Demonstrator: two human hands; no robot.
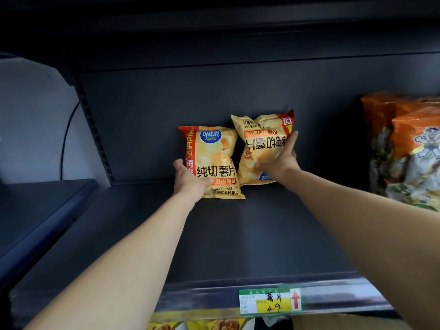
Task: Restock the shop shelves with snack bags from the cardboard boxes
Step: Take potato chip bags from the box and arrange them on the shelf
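**Left hand [190, 179] and right hand [278, 163] each gripping a chip bag, deep on the dark shelf [238, 234]**

Starting from the far left: there's a neighbouring shelf deck [35, 210] sitting at an angle, a black cable [65, 139] running down the pale wall behind it, and then the slotted upright [95, 134] at the edge of the bay.

Next comes the left hand. It's wrapped round the lower left corner of the left chip bag [214, 158], thumb across the front. That bag is yellow with a red strip, stands right way up, and its bottom edge looks like it's resting on the deck.

Right next to it is the right chip bag [264, 144], same design but upside down, sitting further back against the rear panel. The two bags touch where their edges meet. The right hand holds this one from the lower right, fingers reaching up its right side and thumb on the front.

Further right, well apart from both, is a stack of orange snack bags [409, 148] with a cartoon figure on them.

Down on the front rail there's a green and yellow price tag [270, 301] with a red arrow. Just under the rail you can see the tops of more yellow packs [214, 325].
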